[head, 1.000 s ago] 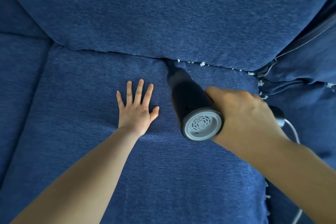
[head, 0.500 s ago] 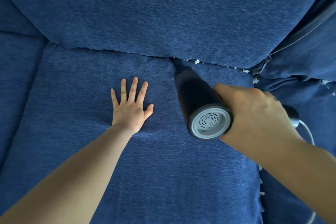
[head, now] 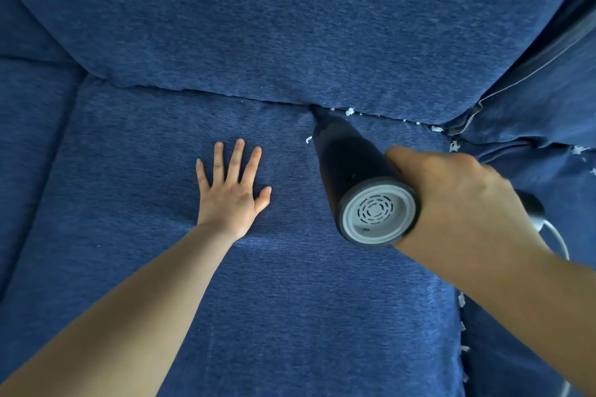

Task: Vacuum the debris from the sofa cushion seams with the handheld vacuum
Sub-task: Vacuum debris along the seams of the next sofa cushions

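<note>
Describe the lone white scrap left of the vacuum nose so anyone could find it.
Start at the back seam of the seat cushion. The black vacuum noses into it. The scrap lies alone on open fabric beside its left flank; other bits sit in seams.

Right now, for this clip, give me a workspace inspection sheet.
Surface: blue seat cushion, bare fabric.
Job's things: handheld vacuum, nozzle tip in the back seam; white debris along that seam and the right seam.
Clutter: nothing seen.
Hands: left hand flat on the cushion, fingers straight; right hand grips the vacuum.
Cables: white cord behind the right wrist.
Surroundings: blue back cushion.
</note>
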